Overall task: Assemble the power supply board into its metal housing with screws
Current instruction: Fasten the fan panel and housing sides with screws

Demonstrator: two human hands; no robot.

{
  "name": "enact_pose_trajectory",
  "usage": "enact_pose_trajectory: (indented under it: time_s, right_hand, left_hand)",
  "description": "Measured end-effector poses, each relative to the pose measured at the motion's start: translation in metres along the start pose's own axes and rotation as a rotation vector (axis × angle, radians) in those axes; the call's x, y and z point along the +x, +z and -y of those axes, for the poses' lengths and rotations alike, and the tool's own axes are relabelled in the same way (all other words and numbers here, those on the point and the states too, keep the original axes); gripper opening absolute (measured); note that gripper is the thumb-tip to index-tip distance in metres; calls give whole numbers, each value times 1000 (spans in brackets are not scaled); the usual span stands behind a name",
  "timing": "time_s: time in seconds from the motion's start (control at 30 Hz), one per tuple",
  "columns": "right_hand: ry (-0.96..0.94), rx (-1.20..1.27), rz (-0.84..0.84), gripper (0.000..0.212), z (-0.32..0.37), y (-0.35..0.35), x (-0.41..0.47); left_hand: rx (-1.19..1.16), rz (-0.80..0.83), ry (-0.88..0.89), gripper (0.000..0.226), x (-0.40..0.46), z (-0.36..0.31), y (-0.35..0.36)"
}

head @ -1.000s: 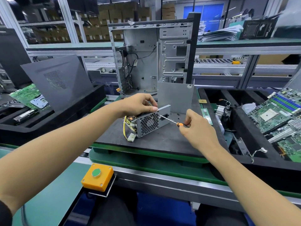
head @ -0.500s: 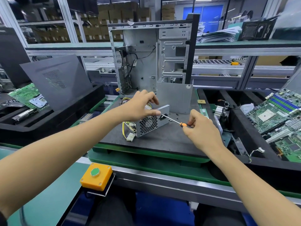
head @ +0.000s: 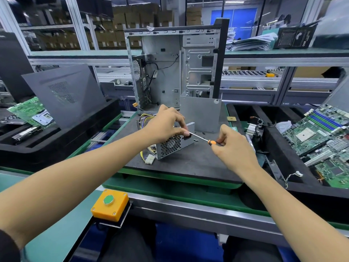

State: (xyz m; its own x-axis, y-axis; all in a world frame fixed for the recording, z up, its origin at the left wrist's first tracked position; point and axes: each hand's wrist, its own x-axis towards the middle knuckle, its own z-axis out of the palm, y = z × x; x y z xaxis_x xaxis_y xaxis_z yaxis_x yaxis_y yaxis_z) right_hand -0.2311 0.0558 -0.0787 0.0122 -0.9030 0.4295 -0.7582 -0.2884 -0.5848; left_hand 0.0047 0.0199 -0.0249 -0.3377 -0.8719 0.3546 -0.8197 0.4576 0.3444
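Steadying the metal housing (head: 171, 146) mid-counter (head: 198, 163) with left hand (head: 166, 125) clasping its top; right hand (head: 231, 146) pinching the screwdriver (head: 203, 139), shaft running leftward, tip at the housing's right face.

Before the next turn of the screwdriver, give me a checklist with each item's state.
1. Left hand steadies the power supply housing: ok.
2. Right hand grips the screwdriver by its handle: ok.
3. Tip meets the housing's end face by the left thumb: ok.
4. Tip seated in a screw head: cannot tell, thumb hides it.
5. Housing rests on the black mat: ok.
6. Loose screw on the mat in reach: ok.
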Motion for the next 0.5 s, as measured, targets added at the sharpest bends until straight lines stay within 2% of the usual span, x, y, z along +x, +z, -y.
enact_pose_trajectory:
  time_s: [0.27, 0.37, 0.5]
  right_hand:
    - [-7, 24, -40, 34, -2, -6, 2]
    - [-8, 19, -34, 33, -3, -8, 3]
    - [-19, 9, -53, 35, -2, -6, 4]
  left_hand:
    - [-158, 0, -59, 15, 2, 3, 7]
    - [-188, -43, -30, 7, 1, 7, 6]
    - [-156, -41, 18, 13, 0, 4, 5]
